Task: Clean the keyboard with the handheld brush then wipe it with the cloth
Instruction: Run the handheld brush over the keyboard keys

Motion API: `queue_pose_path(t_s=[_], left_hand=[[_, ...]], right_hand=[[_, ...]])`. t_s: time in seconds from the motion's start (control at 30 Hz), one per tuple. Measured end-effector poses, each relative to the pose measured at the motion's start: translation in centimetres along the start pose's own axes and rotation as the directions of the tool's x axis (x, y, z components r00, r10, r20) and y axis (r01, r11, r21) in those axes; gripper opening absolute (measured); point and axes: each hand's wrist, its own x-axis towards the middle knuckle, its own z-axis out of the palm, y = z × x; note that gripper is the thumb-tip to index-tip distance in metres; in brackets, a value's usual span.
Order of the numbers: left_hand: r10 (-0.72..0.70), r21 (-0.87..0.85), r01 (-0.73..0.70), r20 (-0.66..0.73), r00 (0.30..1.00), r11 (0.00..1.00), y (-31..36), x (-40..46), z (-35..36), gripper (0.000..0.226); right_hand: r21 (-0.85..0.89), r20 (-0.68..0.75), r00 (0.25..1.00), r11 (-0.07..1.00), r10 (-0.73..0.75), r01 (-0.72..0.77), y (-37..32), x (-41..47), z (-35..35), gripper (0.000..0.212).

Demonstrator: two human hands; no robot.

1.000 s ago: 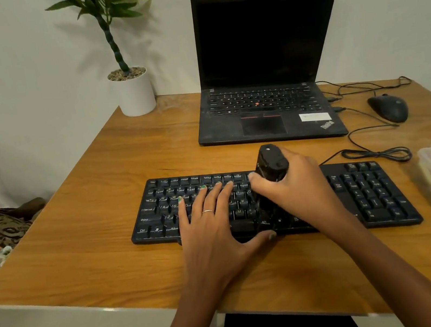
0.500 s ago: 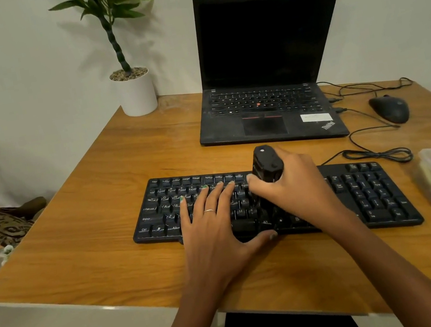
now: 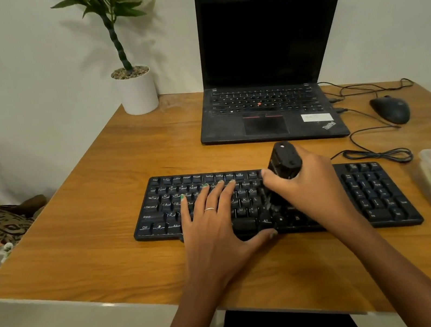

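Both hands busy: left hand (image 3: 212, 221) flat, steadying keyboard (image 3: 370, 191) near desk (image 3: 91, 227) front edge; right hand (image 3: 310, 190) grip clenched round brush (image 3: 284, 163), bristles down.

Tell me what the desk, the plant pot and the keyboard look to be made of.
Desk: wood or wood-look laminate, glossy; grain lines and a sheen show.
Plant pot: probably ceramic or plastic, plain smooth white.
Keyboard: black plastic, matte keys with printed white legends.
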Motion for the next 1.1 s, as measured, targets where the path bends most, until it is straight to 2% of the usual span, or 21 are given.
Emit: queue_pose_path(t_s=[0.1, 0.13, 0.27, 0.37, 0.4, 0.5, 0.53, 0.63, 0.67, 0.77, 0.8, 0.9, 0.93, 1.03, 1.07, 1.1], left_hand=[[-0.002, -0.009, 0.002, -0.001, 1.000, 1.000, -0.1, 0.0, 0.0, 0.104], [-0.001, -0.008, 0.001, 0.004, 1.000, 1.000, -0.1, 0.0, 0.0, 0.104], [-0.006, -0.002, 0.006, 0.015, 1.000, 1.000, 0.0, 0.0, -0.1, 0.104], [-0.012, -0.041, 0.012, 0.012, 1.000, 0.999, -0.1, 0.0, -0.1, 0.105], [-0.009, -0.044, 0.010, 0.017, 1.000, 0.999, -0.1, 0.0, -0.1, 0.106], [-0.002, -0.032, 0.003, 0.027, 1.000, 0.999, -0.1, 0.0, -0.1, 0.108], [-0.002, -0.037, 0.003, 0.025, 1.000, 0.999, -0.1, 0.0, -0.1, 0.109], [-0.002, -0.058, 0.003, 0.014, 1.000, 0.998, -0.2, 0.0, 0.0, 0.107], [-0.001, -0.053, 0.002, 0.020, 1.000, 0.999, -0.2, 0.1, 0.0, 0.108], [-0.003, -0.031, 0.004, 0.029, 1.000, 1.000, -0.2, 0.0, 0.0, 0.110], [-0.006, -0.033, 0.007, 0.024, 1.000, 0.999, -0.2, 0.0, 0.0, 0.110], [0.005, -0.046, -0.004, 0.012, 1.000, 0.999, -0.2, 0.0, -0.1, 0.110], [0.008, -0.043, -0.007, 0.016, 1.000, 0.999, -0.2, 0.1, -0.1, 0.111], [0.007, -0.036, -0.006, 0.024, 1.000, 0.999, -0.1, 0.1, -0.1, 0.112], [0.008, -0.041, -0.007, 0.016, 1.000, 0.999, -0.1, 0.0, -0.1, 0.110], [0.011, -0.048, -0.011, 0.002, 1.000, 0.999, -0.1, -0.1, -0.1, 0.108]], right_hand=[[0.050, 0.175, 0.985, 0.999, -0.001, -0.008, -0.4, -0.8, 0.3, 0.018], [0.062, 0.188, 0.982, 0.998, 0.007, -0.019, -0.3, -1.0, 0.1, 0.018], [0.106, 0.012, 0.996, 0.991, 0.084, -0.085, 0.1, -1.4, -0.2, 0.020], [0.132, 0.123, 0.991, 0.989, 0.048, -0.064, -0.5, -2.4, 0.4, 0.018], [0.135, 0.119, 0.992, 0.989, 0.047, -0.063, -0.4, -2.5, 0.4, 0.018], [0.162, -0.040, 0.991, 0.979, 0.130, -0.122, 0.1, -2.3, 0.1, 0.018], [0.177, -0.039, 0.990, 0.976, 0.133, -0.124, 0.1, -2.5, 0.2, 0.017], [0.177, 0.107, 0.993, 0.981, 0.057, -0.075, -0.5, -3.1, 0.4, 0.017], [0.171, 0.108, 0.992, 0.982, 0.061, -0.079, -0.4, -3.0, 0.2, 0.017], [0.177, -0.044, 0.989, 0.975, 0.144, -0.134, 0.2, -2.4, -0.3, 0.018], [0.177, -0.047, 0.990, 0.977, 0.132, -0.122, 0.1, -2.5, -0.3, 0.018], [0.189, 0.151, 0.987, 0.979, 0.052, -0.080, -0.5, -3.4, -0.3, 0.017], [0.182, 0.152, 0.987, 0.980, 0.054, -0.081, -0.3, -3.3, -0.3, 0.017], [0.210, -0.038, 0.988, 0.968, 0.149, -0.137, 0.4, -3.0, -0.5, 0.017], [0.237, -0.017, 0.988, 0.961, 0.151, -0.142, 0.3, -3.1, -0.5, 0.016], [0.266, 0.077, 0.987, 0.951, 0.141, -0.157, -0.1, -3.3, -0.4, 0.016]])
